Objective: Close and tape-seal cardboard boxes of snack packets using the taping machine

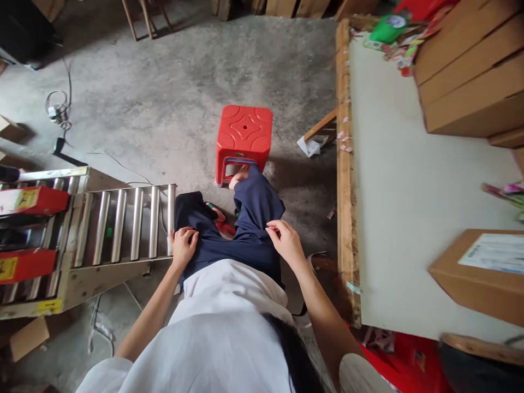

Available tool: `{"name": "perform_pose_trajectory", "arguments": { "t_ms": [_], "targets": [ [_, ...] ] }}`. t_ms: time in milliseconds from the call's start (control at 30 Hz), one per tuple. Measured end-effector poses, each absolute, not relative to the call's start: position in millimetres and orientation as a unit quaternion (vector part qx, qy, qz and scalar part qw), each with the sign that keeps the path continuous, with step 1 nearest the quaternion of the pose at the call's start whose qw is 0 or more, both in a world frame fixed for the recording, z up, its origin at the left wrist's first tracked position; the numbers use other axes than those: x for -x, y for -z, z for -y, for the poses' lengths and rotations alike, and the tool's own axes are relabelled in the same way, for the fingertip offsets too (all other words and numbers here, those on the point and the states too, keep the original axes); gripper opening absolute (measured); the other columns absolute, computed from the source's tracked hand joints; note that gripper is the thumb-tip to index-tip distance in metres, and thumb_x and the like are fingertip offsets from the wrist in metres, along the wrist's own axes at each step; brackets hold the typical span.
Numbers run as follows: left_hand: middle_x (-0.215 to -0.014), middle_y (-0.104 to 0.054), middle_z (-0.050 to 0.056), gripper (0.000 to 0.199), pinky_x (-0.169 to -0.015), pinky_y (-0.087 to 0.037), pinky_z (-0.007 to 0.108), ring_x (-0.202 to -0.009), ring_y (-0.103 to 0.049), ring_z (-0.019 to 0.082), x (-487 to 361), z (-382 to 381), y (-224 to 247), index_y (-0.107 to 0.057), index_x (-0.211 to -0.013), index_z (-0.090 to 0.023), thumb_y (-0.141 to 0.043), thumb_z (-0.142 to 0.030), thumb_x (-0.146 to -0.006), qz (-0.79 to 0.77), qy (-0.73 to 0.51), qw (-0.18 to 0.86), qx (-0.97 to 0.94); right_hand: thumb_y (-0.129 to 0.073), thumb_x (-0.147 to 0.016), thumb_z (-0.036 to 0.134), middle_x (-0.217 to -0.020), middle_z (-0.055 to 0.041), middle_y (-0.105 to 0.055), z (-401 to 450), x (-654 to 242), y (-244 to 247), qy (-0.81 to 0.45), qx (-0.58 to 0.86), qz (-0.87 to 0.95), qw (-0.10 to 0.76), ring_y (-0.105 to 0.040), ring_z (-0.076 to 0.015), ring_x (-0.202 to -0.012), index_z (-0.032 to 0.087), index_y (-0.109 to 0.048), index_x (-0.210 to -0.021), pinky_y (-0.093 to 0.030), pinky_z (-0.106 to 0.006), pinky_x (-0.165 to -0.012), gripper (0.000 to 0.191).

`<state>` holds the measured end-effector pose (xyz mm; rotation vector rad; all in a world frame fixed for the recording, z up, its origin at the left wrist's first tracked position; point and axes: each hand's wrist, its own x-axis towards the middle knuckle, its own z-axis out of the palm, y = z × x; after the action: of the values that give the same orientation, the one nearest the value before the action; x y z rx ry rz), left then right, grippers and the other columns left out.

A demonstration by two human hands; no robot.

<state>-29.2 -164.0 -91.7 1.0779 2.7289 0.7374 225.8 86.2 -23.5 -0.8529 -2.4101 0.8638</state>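
The dark blue trousers (257,204) cover my legs at the middle of the view. My left hand (184,246) is closed at the left thigh, its curled fingertips against the trouser cloth, beside the end of the roller conveyor (135,224). At the other thigh, the thumb and fingers of my right hand (285,240) pinch a fold of the same cloth. A red plastic stool (245,128) stands on the floor ahead, with one bare foot at its near side. My other foot, in a sandal, is partly hidden by the trouser leg.
On my right is a wood-edged table (388,191) bearing cardboard boxes (470,71) and a labelled carton (483,273). The conveyor on my left has red-ended machine parts (45,201). Cables (61,112) lie on the concrete floor, and chair legs (143,19) show at the far left.
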Motion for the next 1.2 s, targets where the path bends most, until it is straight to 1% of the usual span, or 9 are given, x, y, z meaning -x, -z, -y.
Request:
{"name": "perform_pose_trajectory", "arguments": {
  "t_ms": [200, 533, 600, 733, 833, 900, 967, 1067, 1200],
  "targets": [
    [-0.117, -0.068, 0.009, 0.027, -0.120, -0.009, 0.055, -0.116, -0.057, 0.027, 30, 160, 90, -0.072, -0.099, -0.023, -0.050, -0.038, -0.096, -0.909, -0.219, 0.068, -0.348, -0.051, -0.096, 0.027, -0.090, -0.0068, -0.070, -94, -256, 20, -0.300, 0.318, 0.868, 0.234, -0.067, -0.0213, -0.083, 0.021, -0.065, -0.096, -0.051, -0.033, -0.079, 0.016],
    [-0.116, -0.069, 0.010, 0.034, -0.119, -0.010, 0.057, -0.121, -0.057, 0.029, 31, 152, 79, -0.069, -0.094, -0.022, -0.045, -0.047, -0.093, -0.919, -0.214, 0.048, -0.329, -0.064, -0.091, 0.016, -0.094, -0.0024, -0.073, -83, -254, 16, -0.289, 0.295, 0.899, 0.147, -0.067, -0.0178, -0.087, 0.024, -0.071, -0.092, -0.050, -0.030, -0.084, 0.011],
    [-0.118, -0.069, 0.011, 0.039, -0.118, -0.009, 0.059, -0.124, -0.055, 0.032, 36, 149, 82, -0.069, -0.094, -0.021, -0.043, -0.050, -0.093, -0.916, -0.217, 0.049, -0.333, -0.062, -0.093, 0.019, -0.096, -0.0038, -0.072, -107, -279, -10, -0.227, 0.346, 0.887, 0.205, -0.065, -0.0192, -0.091, 0.023, -0.071, -0.098, -0.049, -0.032, -0.088, 0.011],
    [-0.121, -0.068, 0.014, 0.046, -0.118, -0.007, 0.064, -0.127, -0.053, 0.036, 38, 145, 81, -0.071, -0.095, -0.021, -0.040, -0.056, -0.093, -0.914, -0.205, 0.077, -0.342, -0.053, -0.098, 0.030, -0.107, -0.0143, -0.068, -159, -383, -78, 0.020, 0.498, 0.753, 0.431, -0.058, -0.0258, -0.103, 0.015, -0.065, -0.113, -0.042, -0.042, -0.096, 0.024],
    [-0.122, -0.067, 0.015, 0.050, -0.117, -0.009, 0.065, -0.128, -0.051, 0.037, 36, 144, 76, -0.071, -0.097, -0.020, -0.038, -0.057, -0.093, -0.921, -0.190, 0.081, -0.331, -0.072, -0.083, 0.051, -0.113, -0.0254, -0.062, -205, -472, -107, 0.169, 0.641, 0.574, 0.481, -0.050, -0.0348, -0.109, 0.007, -0.064, -0.116, -0.033, -0.051, -0.094, 0.056],
    [-0.122, -0.067, 0.015, 0.051, -0.117, -0.012, 0.064, -0.128, -0.051, 0.036, 35, 145, 74, -0.071, -0.097, -0.020, -0.037, -0.058, -0.092, -0.924, -0.182, 0.077, -0.327, -0.087, -0.059, 0.055, -0.103, -0.0279, -0.061, -234, -516, -108, 0.140, 0.732, 0.486, 0.457, -0.048, -0.0357, -0.102, 0.005, -0.066, -0.099, -0.033, -0.050, -0.084, 0.067],
    [-0.121, -0.067, 0.014, 0.049, -0.117, -0.012, 0.064, -0.127, -0.052, 0.036, 34, 145, 72, -0.070, -0.096, -0.020, -0.037, -0.057, -0.091, -0.928, -0.174, 0.078, -0.321, -0.092, -0.047, 0.048, -0.084, -0.0217, -0.061, -251, -542, -103, 0.105, 0.766, 0.456, 0.440, -0.047, -0.0323, -0.093, 0.013, -0.062, -0.072, -0.032, -0.046, -0.075, 0.052],
    [-0.120, -0.067, 0.013, 0.045, -0.117, -0.015, 0.065, -0.124, -0.054, 0.037, 28, 136, 67, -0.070, -0.096, -0.021, -0.040, -0.053, -0.089, -0.931, -0.175, 0.066, -0.313, -0.088, -0.056, 0.041, -0.060, -0.0077, -0.050, -252, -561, -95, 0.065, 0.763, 0.484, 0.422, -0.046, -0.0253, -0.079, 0.024, -0.047, -0.054, -0.029, -0.043, -0.070, 0.044],
    [-0.112, -0.069, 0.012, 0.041, -0.110, -0.038, 0.050, -0.113, -0.060, 0.031, -3, 85, 53, -0.070, -0.096, -0.020, -0.044, -0.051, -0.086, -0.856, -0.293, 0.122, -0.407, -0.077, -0.072, 0.047, -0.059, -0.0074, -0.053, -217, -568, -90, -0.016, 0.704, 0.577, 0.413, -0.047, -0.0218, -0.064, 0.019, -0.062, -0.068, -0.032, -0.040, -0.065, 0.031]
  ]
}}
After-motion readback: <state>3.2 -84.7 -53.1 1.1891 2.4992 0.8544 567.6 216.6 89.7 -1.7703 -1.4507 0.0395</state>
